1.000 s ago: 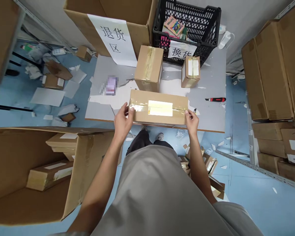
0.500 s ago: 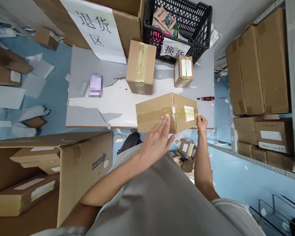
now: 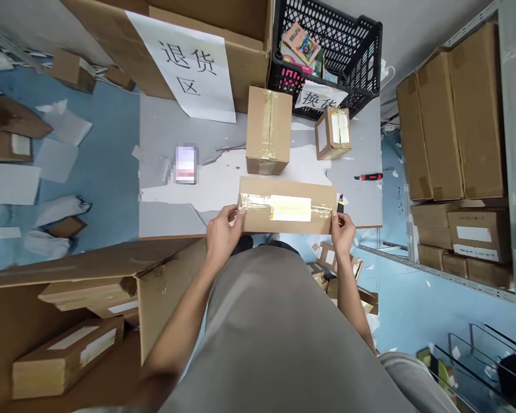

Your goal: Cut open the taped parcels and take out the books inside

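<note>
A long cardboard box [image 3: 258, 222] lies at the near edge of the table, its taped side with a white label [image 3: 290, 208] facing up. My left hand [image 3: 223, 234] grips its left end, thumb on top and fingers curled at the corner. At the opposite end my right hand [image 3: 343, 232] is closed on the box's right corner. A small yellow and black object [image 3: 340, 203] shows just beyond my right fingers; its kind is unclear. Behind stand a taped carton [image 3: 258, 132] and a smaller labelled box [image 3: 333, 135]. To the right lies a red and black utility knife [image 3: 368, 177].
An open carton with a paper sign [image 3: 198, 74] and a black plastic crate [image 3: 372, 63] line the table's back. A big open carton [image 3: 167, 292] holding boxes stands at left. Shelves with cartons [image 3: 477, 126] rise at right. A pixelated item [image 3: 186, 164] lies on the table.
The long box has turned so its labelled side faces up and its length runs across the table edge. My left hand has moved from its taped face to its left end.
</note>
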`<action>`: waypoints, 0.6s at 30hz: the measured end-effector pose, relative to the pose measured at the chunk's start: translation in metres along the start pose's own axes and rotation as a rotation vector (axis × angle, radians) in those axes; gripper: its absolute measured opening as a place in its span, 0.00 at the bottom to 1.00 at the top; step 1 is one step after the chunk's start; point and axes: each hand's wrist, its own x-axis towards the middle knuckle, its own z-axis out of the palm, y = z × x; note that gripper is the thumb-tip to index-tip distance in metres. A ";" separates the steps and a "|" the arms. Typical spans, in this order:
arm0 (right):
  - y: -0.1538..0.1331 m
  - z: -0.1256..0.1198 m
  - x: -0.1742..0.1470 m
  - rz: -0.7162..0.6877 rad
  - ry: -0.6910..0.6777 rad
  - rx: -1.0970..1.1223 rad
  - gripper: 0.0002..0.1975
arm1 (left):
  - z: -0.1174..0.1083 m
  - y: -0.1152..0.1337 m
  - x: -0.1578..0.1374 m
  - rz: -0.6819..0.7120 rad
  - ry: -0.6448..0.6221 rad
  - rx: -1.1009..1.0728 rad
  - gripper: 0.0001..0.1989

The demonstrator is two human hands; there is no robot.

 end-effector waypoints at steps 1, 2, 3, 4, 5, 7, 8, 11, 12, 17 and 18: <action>-0.018 0.002 -0.009 -0.036 0.019 -0.024 0.32 | -0.007 -0.014 0.010 -0.030 0.029 -0.030 0.22; -0.038 0.003 -0.019 -0.085 0.034 -0.048 0.30 | -0.015 -0.029 0.019 -0.059 0.060 -0.058 0.21; -0.059 0.005 -0.028 -0.149 0.026 -0.071 0.28 | -0.023 -0.044 0.029 -0.085 0.088 -0.089 0.20; -0.081 0.006 -0.039 -0.216 0.004 -0.082 0.26 | -0.032 -0.060 0.038 -0.110 0.107 -0.131 0.20; -0.103 0.009 -0.050 -0.276 -0.015 -0.084 0.24 | -0.042 -0.076 0.047 -0.144 0.117 -0.181 0.20; -0.147 0.021 -0.076 -0.397 -0.127 -0.097 0.20 | -0.060 -0.106 0.063 -0.245 0.113 -0.276 0.22; -0.167 0.030 -0.091 -0.460 -0.194 -0.117 0.20 | -0.069 -0.120 0.070 -0.301 0.107 -0.312 0.24; -0.217 0.065 -0.137 -0.646 -0.353 -0.177 0.27 | -0.088 -0.151 0.085 -0.398 0.089 -0.345 0.28; -0.229 0.078 -0.151 -0.702 -0.390 -0.195 0.30 | -0.092 -0.158 0.087 -0.415 0.076 -0.340 0.28; -0.256 0.115 -0.182 -0.795 -0.550 -0.293 0.37 | -0.100 -0.172 0.091 -0.449 0.009 -0.331 0.28; -0.256 0.114 -0.180 -0.785 -0.566 -0.304 0.37 | -0.100 -0.172 0.091 -0.450 0.003 -0.336 0.28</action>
